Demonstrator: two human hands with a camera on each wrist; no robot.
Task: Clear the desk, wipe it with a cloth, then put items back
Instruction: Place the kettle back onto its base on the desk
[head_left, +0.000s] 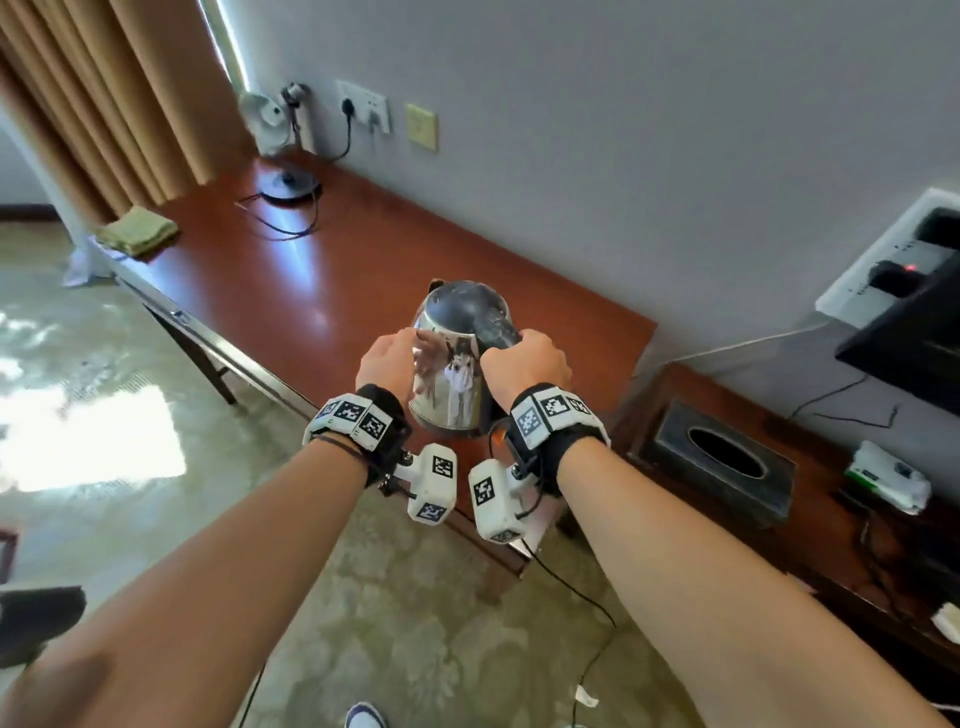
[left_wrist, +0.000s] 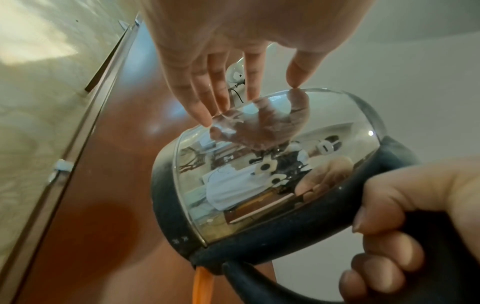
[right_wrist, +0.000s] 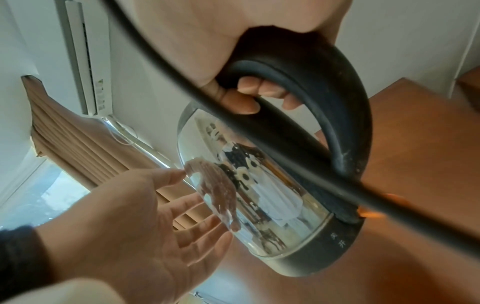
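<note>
My two forearms fill the bottom of the head view, each wrist strapped with a marker-covered band. My right hand (head_left: 524, 364) is wrapped around the black handle (right_wrist: 335, 98) of the kettle (head_left: 457, 358), fingers curled through the loop. My left hand (head_left: 387, 361) is flat and relaxed, its fingertips (left_wrist: 205, 121) just touching the kettle's shiny side without gripping it.

The kettle has a mirror-bright steel body, a dark lid and a black band round its base; small printed characters (right_wrist: 337, 240) show on that band. Its polished wall reflects my hands and the room. It stands upright at the right end of the reddish-brown desk (head_left: 291, 280), close to the front edge; I cannot tell whether the base is fully resting on the wood. Its long axis runs vertically, the spout (head_left: 435, 285) points away from me toward the wall, and the handle faces me on the right.

At the far end of the desk lie the kettle's round black base plate (head_left: 288, 183) with its cord, a folded yellow-green cloth (head_left: 137, 231) and a small white fan (head_left: 265, 122). On the lower cabinet to the right sits a dark tissue box (head_left: 727, 462); its oval opening looks dark, and I cannot see what is inside.
</note>
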